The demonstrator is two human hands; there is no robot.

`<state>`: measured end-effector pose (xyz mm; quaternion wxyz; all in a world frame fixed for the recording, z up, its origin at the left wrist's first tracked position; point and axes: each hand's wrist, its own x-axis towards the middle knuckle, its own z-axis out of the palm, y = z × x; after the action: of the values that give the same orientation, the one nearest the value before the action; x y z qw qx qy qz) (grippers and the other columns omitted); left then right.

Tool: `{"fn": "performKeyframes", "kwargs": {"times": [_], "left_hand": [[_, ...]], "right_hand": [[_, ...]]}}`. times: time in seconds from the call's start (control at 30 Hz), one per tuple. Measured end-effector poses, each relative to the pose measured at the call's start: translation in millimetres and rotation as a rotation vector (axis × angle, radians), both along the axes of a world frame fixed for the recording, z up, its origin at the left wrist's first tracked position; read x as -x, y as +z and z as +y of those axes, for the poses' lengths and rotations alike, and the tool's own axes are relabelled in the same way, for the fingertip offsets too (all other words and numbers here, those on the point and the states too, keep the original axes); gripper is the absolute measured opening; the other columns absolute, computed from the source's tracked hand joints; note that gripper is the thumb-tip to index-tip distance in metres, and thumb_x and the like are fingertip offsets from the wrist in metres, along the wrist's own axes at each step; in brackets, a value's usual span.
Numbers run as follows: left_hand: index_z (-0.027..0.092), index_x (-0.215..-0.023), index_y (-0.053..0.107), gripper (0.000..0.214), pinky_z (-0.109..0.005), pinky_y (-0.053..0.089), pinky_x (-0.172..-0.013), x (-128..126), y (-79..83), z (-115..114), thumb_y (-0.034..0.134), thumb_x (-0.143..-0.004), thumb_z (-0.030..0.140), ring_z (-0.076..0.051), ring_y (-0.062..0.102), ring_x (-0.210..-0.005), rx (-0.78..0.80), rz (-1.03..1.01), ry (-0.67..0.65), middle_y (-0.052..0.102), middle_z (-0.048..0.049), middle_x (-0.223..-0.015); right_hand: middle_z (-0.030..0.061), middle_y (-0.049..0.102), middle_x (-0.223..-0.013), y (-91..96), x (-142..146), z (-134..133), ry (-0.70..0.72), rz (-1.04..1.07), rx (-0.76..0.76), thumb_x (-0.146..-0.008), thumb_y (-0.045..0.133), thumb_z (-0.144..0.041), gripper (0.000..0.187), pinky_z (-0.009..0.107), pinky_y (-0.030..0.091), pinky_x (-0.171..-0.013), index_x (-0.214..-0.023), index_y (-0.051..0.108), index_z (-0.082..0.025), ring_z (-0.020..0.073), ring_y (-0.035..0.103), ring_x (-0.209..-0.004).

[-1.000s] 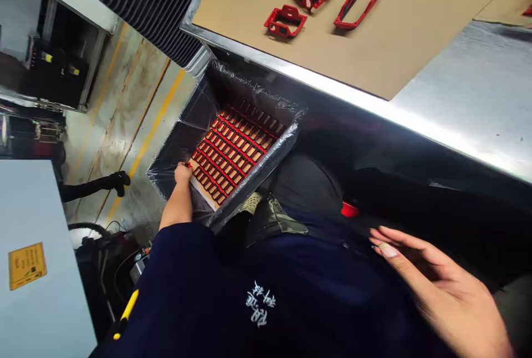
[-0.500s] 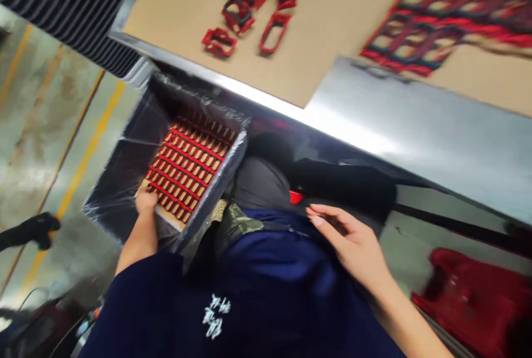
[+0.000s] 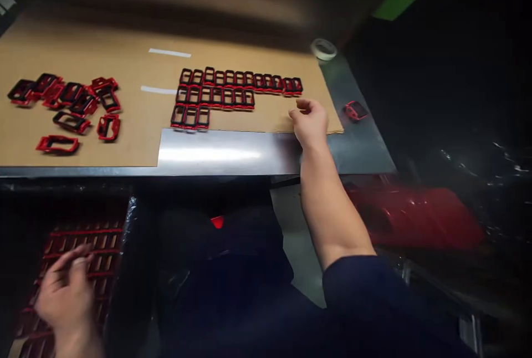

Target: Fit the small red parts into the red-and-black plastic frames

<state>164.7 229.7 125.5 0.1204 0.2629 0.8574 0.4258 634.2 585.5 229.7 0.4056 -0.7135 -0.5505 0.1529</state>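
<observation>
My right hand point(image 3: 310, 122) rests at the front edge of a brown cardboard sheet point(image 3: 257, 119), fingers loosely curled, with no visible part in it. Just behind it lie tidy rows of red-and-black rectangular plastic frames point(image 3: 216, 92). A loose heap of similar frames point(image 3: 68, 106) sits at the sheet's left. Low at left, my left hand point(image 3: 64, 302), blurred with its fingers spread, lies over red frames packed in a tray point(image 3: 100, 241). The tray's lower part is dark and partly hidden by that hand.
The cardboard lies on a steel table point(image 3: 216, 153) with a bright front edge. A single red frame point(image 3: 355, 110) lies on the steel at right, near a tape roll point(image 3: 323, 49). Plastic film lines the box rim point(image 3: 133, 236). A blurred red object point(image 3: 415, 216) sits below the table at right.
The view has swung from a tilted look to face the table. My right hand has moved from near my body out to the cardboard. My left hand remains at the tray.
</observation>
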Motion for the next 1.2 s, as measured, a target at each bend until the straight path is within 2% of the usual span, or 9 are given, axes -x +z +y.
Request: {"fn": "performKeyframes", "kwargs": {"times": [0.2,0.37,0.43,0.53,0.67,0.77,0.9,1.07,1.2], "left_hand": [[0.02,-0.111,0.07,0.032,-0.046,0.057,-0.101,-134.8,18.2,36.0,0.064,-0.089,0.043,-0.026,0.073,-0.107,-0.056,-0.29,-0.546,0.076,-0.009,-0.113],[0.022,-0.112,0.072,0.027,-0.046,0.055,-0.104,-187.5,27.7,46.7,0.064,-0.092,0.038,-0.027,0.07,-0.113,-0.046,-0.403,-0.865,0.075,-0.0092,-0.116],[0.021,-0.112,0.073,0.027,-0.047,0.054,-0.104,-193.0,31.7,48.8,0.066,-0.091,0.038,-0.027,0.07,-0.112,-0.031,-0.515,-0.879,0.075,-0.0105,-0.114],[0.02,-0.118,0.068,0.037,-0.046,0.058,-0.097,-198.8,42.1,57.3,0.07,-0.088,0.042,-0.028,0.07,-0.111,-0.082,-0.844,-0.786,0.072,-0.0132,-0.12],[0.026,-0.133,0.058,0.067,-0.038,0.06,-0.091,-211.1,61.9,79.1,0.084,-0.075,0.046,-0.025,0.068,-0.115,-0.262,-1.222,-0.586,0.063,-0.0104,-0.135],[0.021,-0.115,0.065,0.052,-0.021,0.058,-0.083,-215.4,69.6,91.9,0.089,-0.07,0.032,-0.013,0.071,-0.091,-0.219,-1.259,-0.368,0.073,-0.0037,-0.102],[0.017,-0.103,0.067,0.041,-0.019,0.058,-0.066,-204.7,70.5,87.8,0.088,-0.069,0.025,-0.011,0.07,-0.069,-0.136,-1.445,-0.241,0.072,-0.0001,-0.082],[0.016,-0.109,0.068,0.045,-0.029,0.062,-0.062,-195.6,68.6,65.3,0.086,-0.07,0.03,-0.022,0.076,-0.07,0.026,-1.768,-0.503,0.078,-0.0071,-0.09],[0.015,-0.106,0.068,0.041,-0.029,0.06,-0.06,-198.8,64.1,56.2,0.083,-0.073,0.033,-0.028,0.078,-0.079,0.101,-1.748,-0.585,0.078,-0.0132,-0.101]], "right_hand": [[0.0165,0.05,-0.143,7.4,-22.3,63.5,0.208,-0.391,0.13,-0.087,0.068,-0.024,0.054,0.051,0.033,-0.113,-0.138,0.056,-0.014,0.033,0.039,-0.135],[0.0198,0.06,-0.129,22.0,-20.1,68.6,0.15,-0.431,0.27,-0.093,0.062,-0.035,0.041,0.049,0.038,-0.106,-0.124,0.067,-0.009,0.0333,0.049,-0.126],[0.0204,0.065,-0.121,26.0,-15.1,43.7,0.067,-0.424,0.291,-0.094,0.06,-0.036,0.037,0.048,0.042,-0.101,-0.116,0.071,-0.008,0.0319,0.055,-0.119],[0.016,0.07,-0.104,21.9,10.6,-35.3,0.112,-0.409,0.21,-0.092,0.063,-0.041,0.031,0.049,0.05,-0.091,-0.104,0.076,-0.015,0.0327,0.062,-0.104],[0.0103,0.072,-0.101,0.8,68.4,-171.1,0.776,-0.331,-0.12,-0.091,0.068,-0.036,0.016,0.044,0.054,-0.09,-0.095,0.077,-0.023,0.0291,0.063,-0.103],[0.0094,0.074,-0.108,-16.0,97.2,-235.4,1.003,-0.284,-0.137,-0.087,0.073,-0.032,0.016,0.046,0.057,-0.089,-0.101,0.076,-0.023,0.0322,0.063,-0.109],[0.0119,0.066,-0.133,-29.3,94.3,-253.2,1.016,-0.016,-0.184,-0.087,0.073,-0.029,0.042,0.046,0.057,-0.097,-0.129,0.066,-0.026,0.0286,0.065,-0.116],[0.0158,0.05,-0.153,-34.3,78.7,-245.5,1.112,0.431,0.216,-0.071,0.089,-0.048,0.102,0.05,0.046,-0.114,-0.156,0.038,-0.026,0.0321,0.05,-0.14],[0.0123,0.056,-0.149,-41.7,84.2,-250.3,1.147,0.619,0.319,-0.066,0.092,-0.044,0.095,0.05,0.043,-0.116,-0.149,0.048,-0.029,0.0311,0.053,-0.139]]}}
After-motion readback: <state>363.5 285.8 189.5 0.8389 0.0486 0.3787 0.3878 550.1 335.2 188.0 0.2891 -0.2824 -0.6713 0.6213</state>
